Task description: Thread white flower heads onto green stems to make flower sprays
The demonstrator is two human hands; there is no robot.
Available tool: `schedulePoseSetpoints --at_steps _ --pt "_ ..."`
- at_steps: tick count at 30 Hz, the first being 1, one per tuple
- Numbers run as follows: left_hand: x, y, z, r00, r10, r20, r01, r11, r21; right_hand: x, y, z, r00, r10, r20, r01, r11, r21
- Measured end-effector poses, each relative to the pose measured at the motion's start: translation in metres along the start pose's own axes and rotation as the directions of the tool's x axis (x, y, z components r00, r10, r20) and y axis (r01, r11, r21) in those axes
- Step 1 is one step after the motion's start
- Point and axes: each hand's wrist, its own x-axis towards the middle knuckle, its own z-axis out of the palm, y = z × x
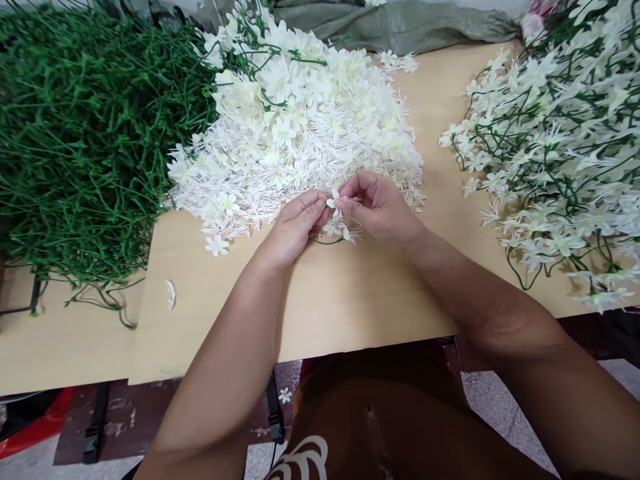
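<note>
A small, white, star-shaped artificial flower (335, 202) was between the person's fingertips, just above the near edge of a broad heap of loose white artificial blossoms (320, 133). The right hand (376, 205) was nearly closed, its thumb and fingertips pinching the flower's petals, the other fingers curled. The left hand (299, 225) was also drawn closed, thumb against the fingers, with hold of a thin green plastic stem (327, 243) right beside the flower; how much of the stem lay within its grip could not be told. The stem curved out below the hands, with more white petals near its visible end. The loose blossoms covered the middle of a pale tan wooden-looking tabletop (360, 300), many with thin white strands pointing outward. To their left, touching them, rose a dense mound of dark green plastic stems (95, 133). Well apart on the right lay a sprawling pile of white flowers on green stems (560, 160). A curved white scrap (171, 295) lay alone on the near left part of the table. Behind the blossoms stretched a crumpled grey-green woven sack (400, 25). Below the table's near edge, a single white six-petalled blossom (285, 395) lay beside a black buckled strap (275, 417).
</note>
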Motion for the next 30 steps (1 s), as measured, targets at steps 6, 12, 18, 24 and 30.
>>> schedulePoseSetpoints --at_steps 6,12,18,24,30 --pt "0.001 -0.003 -0.002 0.999 0.036 0.015 -0.037 0.998 0.058 -0.001 -0.002 -0.001 1.0 -0.001 -0.003 0.001 0.998 -0.07" --pt "0.002 -0.007 -0.004 0.999 0.039 0.009 -0.039 0.997 0.065 0.003 0.003 -0.008 0.989 0.099 0.111 -0.109 0.99 0.089" --pt "0.003 -0.007 -0.002 1.0 0.021 -0.012 -0.02 0.995 0.093 0.004 0.008 -0.007 0.977 0.169 0.129 -0.193 0.96 0.205" --pt "0.005 -0.01 -0.001 0.997 0.068 -0.047 -0.061 0.989 0.137 0.003 0.011 -0.002 0.981 0.18 0.069 -0.191 0.955 0.229" --pt "0.007 -0.012 -0.002 0.996 0.073 -0.06 -0.059 0.977 0.204 0.003 0.01 0.0 0.983 0.166 0.071 -0.177 0.967 0.184"
